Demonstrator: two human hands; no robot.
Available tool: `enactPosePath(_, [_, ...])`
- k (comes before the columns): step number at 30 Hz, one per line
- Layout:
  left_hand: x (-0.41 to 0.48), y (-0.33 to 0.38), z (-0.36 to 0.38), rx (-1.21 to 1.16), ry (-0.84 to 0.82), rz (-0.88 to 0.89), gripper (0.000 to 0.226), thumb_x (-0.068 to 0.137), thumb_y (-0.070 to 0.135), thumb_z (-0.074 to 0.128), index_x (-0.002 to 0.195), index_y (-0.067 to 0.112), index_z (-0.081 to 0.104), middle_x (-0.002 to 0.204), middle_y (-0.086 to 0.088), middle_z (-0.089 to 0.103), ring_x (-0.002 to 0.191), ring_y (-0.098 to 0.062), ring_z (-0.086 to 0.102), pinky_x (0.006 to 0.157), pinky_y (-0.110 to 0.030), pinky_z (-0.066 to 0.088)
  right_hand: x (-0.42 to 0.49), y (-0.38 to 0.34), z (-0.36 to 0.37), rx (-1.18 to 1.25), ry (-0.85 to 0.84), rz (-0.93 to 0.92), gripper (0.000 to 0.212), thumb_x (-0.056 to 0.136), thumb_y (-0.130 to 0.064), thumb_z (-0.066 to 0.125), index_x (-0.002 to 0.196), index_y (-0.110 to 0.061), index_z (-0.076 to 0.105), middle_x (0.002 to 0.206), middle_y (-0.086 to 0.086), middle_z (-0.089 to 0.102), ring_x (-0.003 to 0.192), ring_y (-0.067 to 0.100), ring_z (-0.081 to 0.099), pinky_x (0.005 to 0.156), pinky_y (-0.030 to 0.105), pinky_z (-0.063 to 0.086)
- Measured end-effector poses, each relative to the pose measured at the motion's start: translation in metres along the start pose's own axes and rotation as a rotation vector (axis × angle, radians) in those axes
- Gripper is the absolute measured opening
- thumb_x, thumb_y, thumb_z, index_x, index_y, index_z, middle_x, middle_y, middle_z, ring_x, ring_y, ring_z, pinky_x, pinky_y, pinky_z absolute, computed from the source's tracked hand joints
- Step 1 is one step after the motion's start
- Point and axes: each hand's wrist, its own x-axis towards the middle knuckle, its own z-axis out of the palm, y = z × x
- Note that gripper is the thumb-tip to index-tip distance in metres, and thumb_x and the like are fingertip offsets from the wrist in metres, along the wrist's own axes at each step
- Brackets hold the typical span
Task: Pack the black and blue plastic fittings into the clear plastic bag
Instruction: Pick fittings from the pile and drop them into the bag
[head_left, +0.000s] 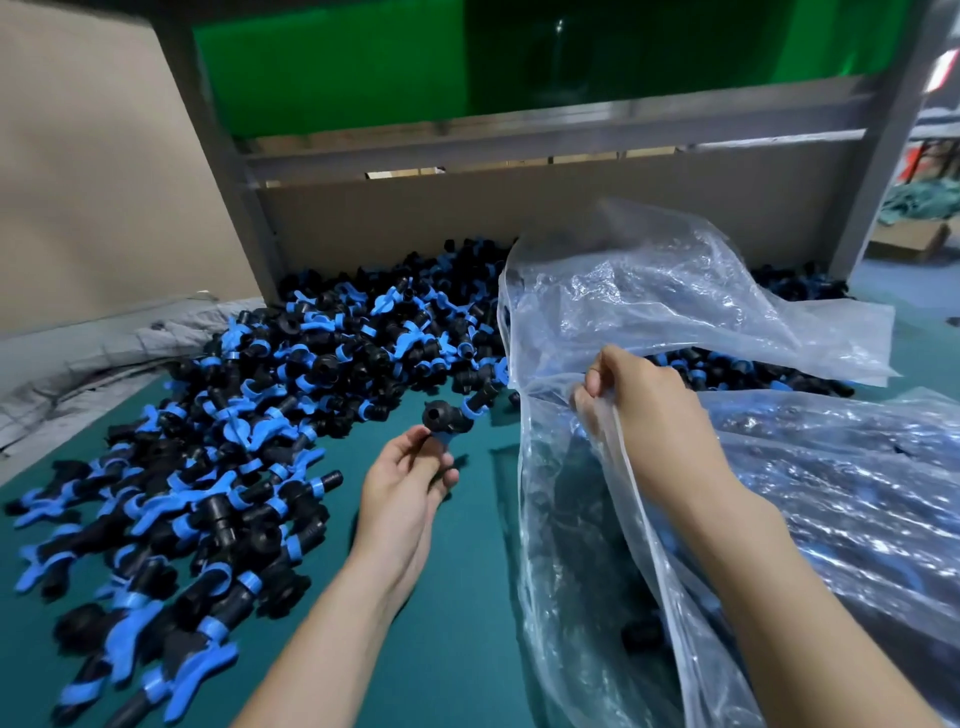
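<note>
A big heap of black and blue plastic fittings (249, 415) covers the left and back of the green table. My left hand (405, 483) grips one black and blue fitting (448, 418), lifted just off the table at its middle. To its right, my right hand (631, 395) pinches the rim of the clear plastic bag (675, 322) and holds its mouth up and open. Dark fittings show through the bag's lower part (597, 499).
The green table surface (457, 597) lies bare between the heap and the bag. A grey metal frame (519, 135) with cardboard panels closes the back and left. Grey cloth (104, 353) lies at the left edge. More clear plastic (857, 493) with fittings lies at right.
</note>
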Motion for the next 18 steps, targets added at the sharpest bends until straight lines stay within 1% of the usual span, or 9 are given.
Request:
enactPosePath(2, [-0.0011,-0.001,0.0009,0.065,0.005,0.031,0.016,0.097,0.0,0.054,0.104,0.013,0.06,0.075,0.003,0.069,0.065,-0.004,0.061,0.063,-0.018,0.053,-0.0004,0.0014,0.0016,-0.017,0.006,0.001,0.019,0.091,-0.028,0.054,0.076,-0.024,0.043,0.071,-0.004,0.059,0.067,0.025,0.053,0.056,0.034,0.031])
enactPosePath(5, [-0.0028,-0.0048,0.0029,0.291,0.016,0.143,0.015,0.097,0.006,0.057,0.101,0.019,0.062,0.083,0.002,0.068,0.065,-0.003,0.059,0.063,-0.018,0.051,0.0,0.0025,0.0047,-0.046,0.003,0.007,0.02,0.091,-0.029,0.055,0.076,-0.024,0.043,0.072,-0.003,0.059,0.068,0.026,0.053,0.054,0.033,0.03])
enactPosePath(8, [-0.0059,-0.007,0.004,0.423,-0.012,0.226,0.016,0.097,0.007,0.058,0.101,0.021,0.063,0.092,0.003,0.067,0.072,0.003,0.062,0.067,-0.016,0.053,0.0007,0.0031,0.006,-0.078,-0.006,0.003,0.02,0.092,-0.03,0.055,0.077,-0.024,0.044,0.074,-0.004,0.06,0.067,0.024,0.054,0.053,0.032,0.031])
enactPosePath(14, [-0.0056,-0.0063,0.004,0.418,-0.009,0.234,0.016,0.097,0.005,0.058,0.1,0.021,0.063,0.089,0.005,0.066,0.072,0.004,0.061,0.07,-0.016,0.053,0.0005,0.0047,0.0054,-0.073,-0.015,-0.001,0.021,0.092,-0.029,0.056,0.076,-0.024,0.044,0.07,-0.004,0.059,0.064,0.022,0.054,0.053,0.032,0.033])
enactPosePath(18, [-0.005,-0.0069,0.0041,0.412,-0.004,0.231,0.017,0.096,0.004,0.058,0.1,0.021,0.063,0.088,0.005,0.066,0.072,0.004,0.061,0.069,-0.016,0.053,0.0015,0.0044,0.0058,-0.069,-0.021,0.0,0.02,0.093,-0.029,0.056,0.076,-0.023,0.045,0.072,-0.003,0.061,0.065,0.024,0.055,0.054,0.033,0.035])
